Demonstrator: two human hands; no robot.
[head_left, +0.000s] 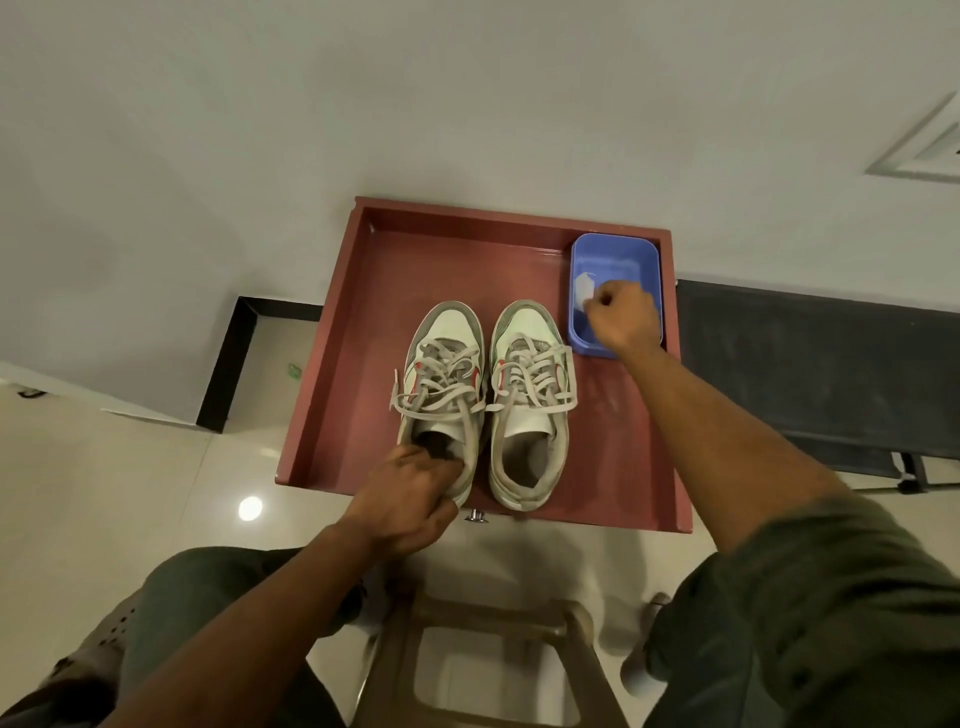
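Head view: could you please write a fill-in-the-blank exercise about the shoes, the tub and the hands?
1. The left hand grips the shoe on the ___.
2. The tray under that shoe is ___.
3. The tub under the right hand is ___.
4. The piece that the right hand pinches is ___.
Missing words: left, red, blue, white.

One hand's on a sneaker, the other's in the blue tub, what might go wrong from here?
The left hand grips the sneaker by its heel; its loose laces trail toward the other sneaker and may snag it when lifted. The right hand pinches a white wad in the blue tub; a quick pull might tilt the tub.
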